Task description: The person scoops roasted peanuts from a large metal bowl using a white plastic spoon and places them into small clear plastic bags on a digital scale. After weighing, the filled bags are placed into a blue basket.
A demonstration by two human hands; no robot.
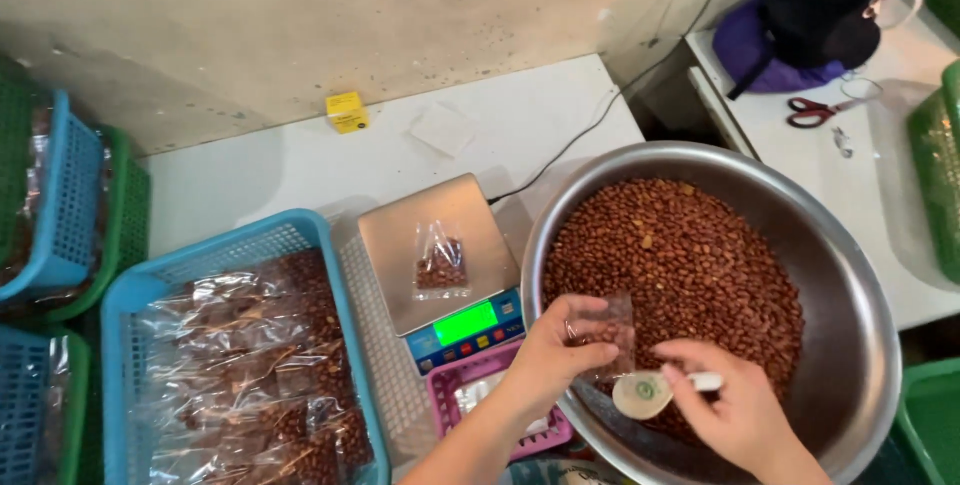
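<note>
Left hand [560,350] fingers pinching small clear bag [606,330], right hand [730,400] fingers gripping spoon [648,392]; above peanut bowl [850,275]

I see the bowl [850,275] on my right, with nuts [690,265] in it. The scale [440,265] sits just left of the bowl, and a bag [440,263] lies on it. A basket [130,295] of bags is left of the scale. A tray [445,385] is in front of the scale. Scissors [815,110] lie on the table [900,165] behind the bowl.
</note>
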